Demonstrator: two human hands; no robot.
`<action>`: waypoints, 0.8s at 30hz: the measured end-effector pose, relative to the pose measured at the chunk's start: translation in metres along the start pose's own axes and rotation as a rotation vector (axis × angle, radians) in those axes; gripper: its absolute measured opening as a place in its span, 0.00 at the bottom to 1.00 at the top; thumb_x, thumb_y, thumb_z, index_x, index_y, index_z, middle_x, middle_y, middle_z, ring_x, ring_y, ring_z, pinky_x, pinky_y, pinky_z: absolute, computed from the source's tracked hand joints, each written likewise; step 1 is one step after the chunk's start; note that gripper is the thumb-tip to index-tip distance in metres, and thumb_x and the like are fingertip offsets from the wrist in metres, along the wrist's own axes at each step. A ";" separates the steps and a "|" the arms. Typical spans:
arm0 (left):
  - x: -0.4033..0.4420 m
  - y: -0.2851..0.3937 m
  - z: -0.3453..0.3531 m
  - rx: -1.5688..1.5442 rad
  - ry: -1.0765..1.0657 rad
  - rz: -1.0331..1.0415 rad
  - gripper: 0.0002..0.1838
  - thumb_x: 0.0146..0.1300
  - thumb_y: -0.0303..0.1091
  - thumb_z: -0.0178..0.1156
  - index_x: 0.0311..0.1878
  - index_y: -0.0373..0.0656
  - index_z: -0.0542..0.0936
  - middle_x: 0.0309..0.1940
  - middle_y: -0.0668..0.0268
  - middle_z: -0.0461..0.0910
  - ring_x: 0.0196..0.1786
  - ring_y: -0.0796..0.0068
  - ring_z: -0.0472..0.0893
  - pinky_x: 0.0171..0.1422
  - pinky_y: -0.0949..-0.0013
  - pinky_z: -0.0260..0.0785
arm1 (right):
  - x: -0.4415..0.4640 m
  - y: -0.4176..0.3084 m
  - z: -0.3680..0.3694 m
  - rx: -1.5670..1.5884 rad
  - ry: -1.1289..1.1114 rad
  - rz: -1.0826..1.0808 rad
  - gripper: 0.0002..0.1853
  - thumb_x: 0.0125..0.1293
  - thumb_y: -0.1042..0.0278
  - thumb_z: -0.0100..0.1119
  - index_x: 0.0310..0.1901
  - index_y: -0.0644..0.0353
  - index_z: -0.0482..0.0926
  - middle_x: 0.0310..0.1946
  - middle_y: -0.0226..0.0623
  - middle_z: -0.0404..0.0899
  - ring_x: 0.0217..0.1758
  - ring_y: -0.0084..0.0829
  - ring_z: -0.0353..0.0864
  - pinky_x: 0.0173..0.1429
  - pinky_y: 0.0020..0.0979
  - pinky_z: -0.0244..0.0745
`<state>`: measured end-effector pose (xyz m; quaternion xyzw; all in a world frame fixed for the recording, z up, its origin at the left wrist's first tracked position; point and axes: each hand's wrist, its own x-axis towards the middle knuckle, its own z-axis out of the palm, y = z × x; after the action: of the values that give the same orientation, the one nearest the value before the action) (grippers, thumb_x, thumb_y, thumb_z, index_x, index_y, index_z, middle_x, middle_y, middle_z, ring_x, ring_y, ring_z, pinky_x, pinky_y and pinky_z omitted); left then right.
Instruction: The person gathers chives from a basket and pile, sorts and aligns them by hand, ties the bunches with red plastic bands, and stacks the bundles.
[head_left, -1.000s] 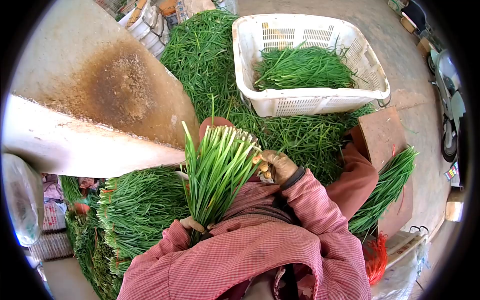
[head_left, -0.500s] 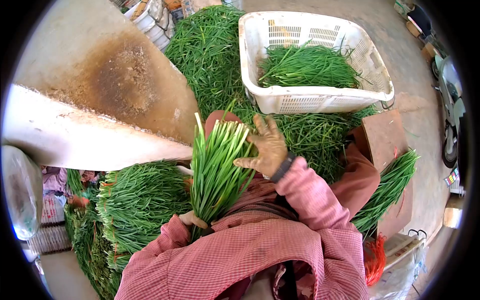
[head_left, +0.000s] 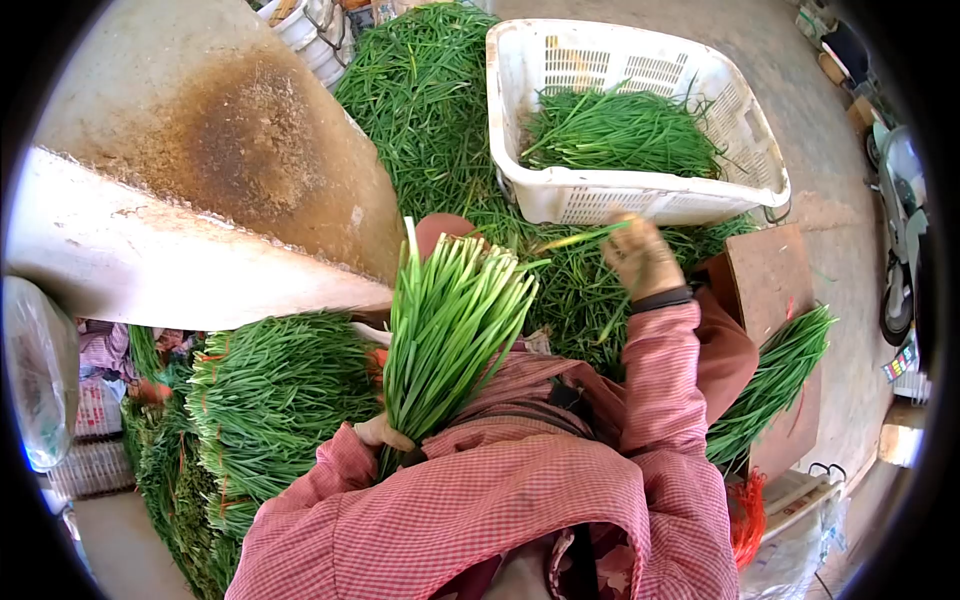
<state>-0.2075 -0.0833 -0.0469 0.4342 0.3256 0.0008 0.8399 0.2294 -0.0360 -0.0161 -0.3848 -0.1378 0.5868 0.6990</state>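
Observation:
A thick bunch of garlic chives [head_left: 455, 330] stands over my lap, its pale cut ends pointing up and away from me. My left hand [head_left: 384, 434] is closed round its lower, leafy part. Off to the right, my gloved right hand [head_left: 645, 262] is closed on a single yellowish-green chive blade [head_left: 578, 239], slightly blurred by motion. Below that hand spreads a heap of loose chives [head_left: 420, 110] on the floor.
A white plastic crate [head_left: 640, 195] with chives inside stands ahead. Tied chive bundles [head_left: 280, 410] are stacked at my left, beside a stained concrete block [head_left: 180, 260]. On the right, more chives [head_left: 770, 385] lie on a brown board [head_left: 775, 275], near red ties [head_left: 748, 520].
My right hand has moved right, away from the bunch, and now pinches a chive blade. The bunch has fanned out and shifted slightly right. My left hand keeps its hold.

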 end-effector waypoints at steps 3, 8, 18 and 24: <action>0.000 -0.005 0.001 -0.021 0.014 0.052 0.41 0.35 0.29 0.68 0.59 0.40 0.64 0.54 0.65 0.67 0.55 0.71 0.66 0.60 0.68 0.57 | 0.026 -0.021 -0.076 -0.561 0.212 -0.184 0.29 0.45 0.59 0.68 0.49 0.63 0.71 0.52 0.43 0.69 0.58 0.36 0.64 0.60 0.35 0.59; 0.006 -0.001 0.009 0.196 0.070 0.200 0.31 0.40 0.30 0.64 0.53 0.40 0.70 0.49 0.65 0.72 0.50 0.70 0.70 0.56 0.66 0.62 | -0.031 0.006 0.018 -1.408 -0.037 -0.952 0.48 0.32 0.71 0.72 0.59 0.63 0.57 0.55 0.47 0.63 0.57 0.45 0.62 0.61 0.36 0.59; 0.001 -0.013 0.013 0.430 0.262 0.118 0.23 0.39 0.24 0.65 0.44 0.40 0.75 0.38 0.68 0.77 0.39 0.76 0.74 0.45 0.71 0.67 | 0.010 0.039 -0.017 -1.070 0.292 -0.380 0.06 0.58 0.72 0.50 0.29 0.61 0.77 0.25 0.41 0.78 0.22 0.35 0.76 0.27 0.31 0.71; -0.001 0.026 0.040 0.334 0.325 0.080 0.25 0.38 0.22 0.67 0.45 0.39 0.74 0.38 0.69 0.78 0.40 0.79 0.74 0.46 0.73 0.68 | -0.048 0.024 0.063 -1.877 -0.160 -0.743 0.23 0.41 0.53 0.66 0.43 0.43 0.76 0.62 0.37 0.56 0.64 0.45 0.52 0.62 0.49 0.50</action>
<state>-0.1794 -0.0966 -0.0108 0.5739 0.4347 0.0502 0.6922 0.1584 -0.0565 0.0220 -0.6712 -0.7010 0.0106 0.2410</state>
